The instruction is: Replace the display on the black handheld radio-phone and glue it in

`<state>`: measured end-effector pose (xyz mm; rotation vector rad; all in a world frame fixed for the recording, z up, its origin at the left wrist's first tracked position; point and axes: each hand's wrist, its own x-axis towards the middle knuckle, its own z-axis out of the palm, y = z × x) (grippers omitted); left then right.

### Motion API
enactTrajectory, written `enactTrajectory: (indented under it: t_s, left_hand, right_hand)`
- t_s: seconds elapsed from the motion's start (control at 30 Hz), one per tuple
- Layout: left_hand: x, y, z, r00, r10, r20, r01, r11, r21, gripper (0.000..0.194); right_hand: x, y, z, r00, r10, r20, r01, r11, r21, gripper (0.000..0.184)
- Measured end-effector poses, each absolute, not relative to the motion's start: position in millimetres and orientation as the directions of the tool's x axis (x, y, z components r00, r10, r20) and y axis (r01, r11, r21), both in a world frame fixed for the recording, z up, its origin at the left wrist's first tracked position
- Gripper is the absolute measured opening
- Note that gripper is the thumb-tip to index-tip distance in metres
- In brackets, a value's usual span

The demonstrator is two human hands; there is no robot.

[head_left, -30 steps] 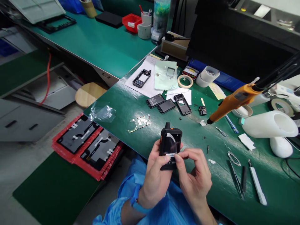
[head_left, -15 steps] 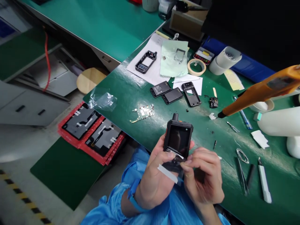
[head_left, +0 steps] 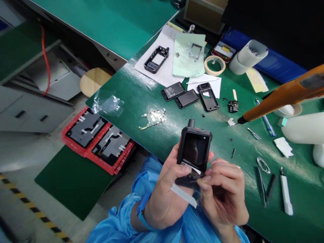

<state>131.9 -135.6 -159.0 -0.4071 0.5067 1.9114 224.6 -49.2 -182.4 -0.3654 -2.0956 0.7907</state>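
My left hand [head_left: 168, 199] holds a black handheld radio [head_left: 194, 148] upright, its screen facing me and its stubby antenna pointing away. The left thumb presses on a white strip just below the screen. At the radio's lower right edge, my right hand [head_left: 224, 192] is closed in a pinch on a thin clear film [head_left: 196, 184]. That film lies over the lower front of the radio, and its full outline is hard to make out. A white tape strip [head_left: 184, 195] hangs slantwise below, in front of my left palm.
Beyond the radio lie a circuit board [head_left: 153, 118], two batteries [head_left: 186, 98], a back housing [head_left: 208, 97] and a front housing [head_left: 156, 59]. An orange electric screwdriver [head_left: 280, 94] juts in from the right. Tweezers [head_left: 261, 187] and a utility knife [head_left: 286, 192] lie at right.
The radio sits slightly farther right and looks a little larger. My right fingertips have shifted slightly right with the film, and the white tape strip has swung lower right. The whole view has shifted slightly.
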Motion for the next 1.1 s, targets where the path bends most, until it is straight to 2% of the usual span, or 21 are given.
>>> enactTrajectory:
  t_s: [0.27,0.47,0.67,1.1]
  left_hand:
    - [134,-139,-151,-0.370,0.804,-0.465,-0.924,-0.371,0.094,0.033]
    - [137,-141,-152,-0.393,0.834,-0.388,-0.910,-0.413,0.034,0.037]
    - [137,-139,-153,-0.370,0.844,-0.389,-0.921,-0.388,0.034,0.031]
    - [143,-138,-155,-0.369,0.857,-0.360,-0.924,-0.382,0.037,0.031]
  right_hand:
    - [225,-50,-176,-0.603,0.499,0.623,-0.044,0.759,-0.650,0.015]
    - [223,-49,-172,-0.612,0.477,0.631,-0.085,0.753,-0.652,0.018]
    - [226,-49,-171,-0.622,0.484,0.616,-0.075,0.746,-0.662,0.019]
    - [228,-46,-166,-0.631,0.465,0.621,-0.083,0.755,-0.650,0.023]
